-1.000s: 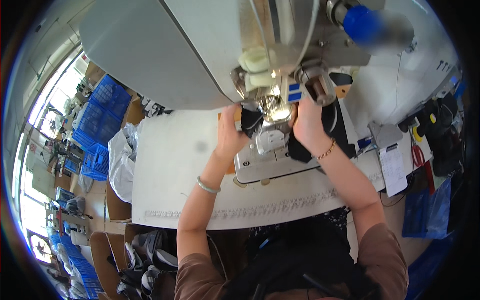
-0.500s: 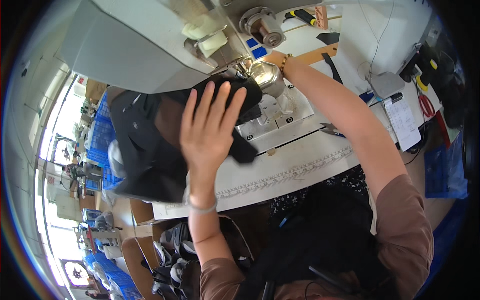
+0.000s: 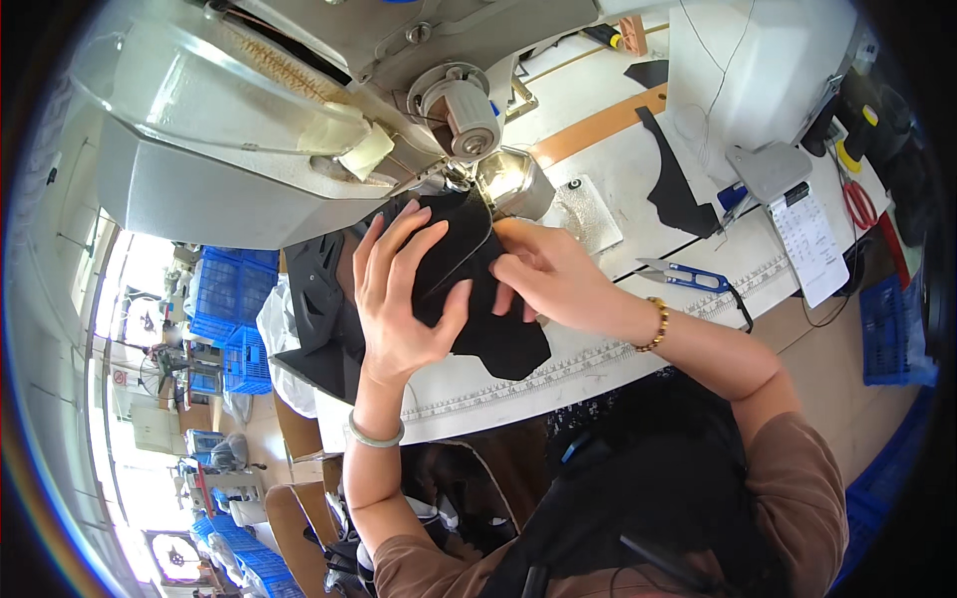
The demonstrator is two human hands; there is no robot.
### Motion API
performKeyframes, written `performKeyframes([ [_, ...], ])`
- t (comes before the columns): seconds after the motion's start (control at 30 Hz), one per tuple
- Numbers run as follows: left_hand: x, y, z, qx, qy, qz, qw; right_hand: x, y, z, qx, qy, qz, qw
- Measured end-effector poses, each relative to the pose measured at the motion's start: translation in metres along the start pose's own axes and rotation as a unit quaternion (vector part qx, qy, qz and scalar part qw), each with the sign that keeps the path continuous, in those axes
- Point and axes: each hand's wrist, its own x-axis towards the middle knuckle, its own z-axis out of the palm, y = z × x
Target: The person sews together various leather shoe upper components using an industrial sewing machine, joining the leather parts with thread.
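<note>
A black sewn piece (image 3: 518, 344), with a pale line along one edge, lies under the head of a sewing machine (image 3: 229, 189). My left hand (image 3: 404, 289) rests on it, fingers spread and thumb apart. At the piece's right edge, the fingers of my right hand (image 3: 558, 274) are curled and pinch the material; the fingertips are partly hidden. Just beyond the hands is the lit needle area, beside a shiny rounded metal part (image 3: 515, 182). More black material (image 3: 324, 289) drapes to the left of my left hand.
Blue-handled thread snips (image 3: 688, 277) lie right of my right hand, near a measuring tape (image 3: 768, 274) along the table's front edge. A black cut piece (image 3: 678, 189), a paper slip (image 3: 812, 249) and red-handled scissors (image 3: 859, 204) are farther right. Blue crates (image 3: 224, 304) stand at left.
My right hand has come from behind the machine's metal part to the near right edge of the black piece. My left hand stays on the material, its thumb now spread. The view has shifted.
</note>
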Motion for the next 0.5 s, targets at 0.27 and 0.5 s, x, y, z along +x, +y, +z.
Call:
performKeyframes([
  [0.27, 0.008, -0.002, 0.001, 0.073, -0.053, 0.053, 0.995, 0.015, 0.003, 0.000, 0.170, -0.050, -0.022, 0.984],
  [0.5, 0.007, -0.005, -0.001, 0.144, -0.067, 0.119, 0.980, 0.011, 0.003, 0.001, 0.234, -0.010, -0.003, 0.972],
])
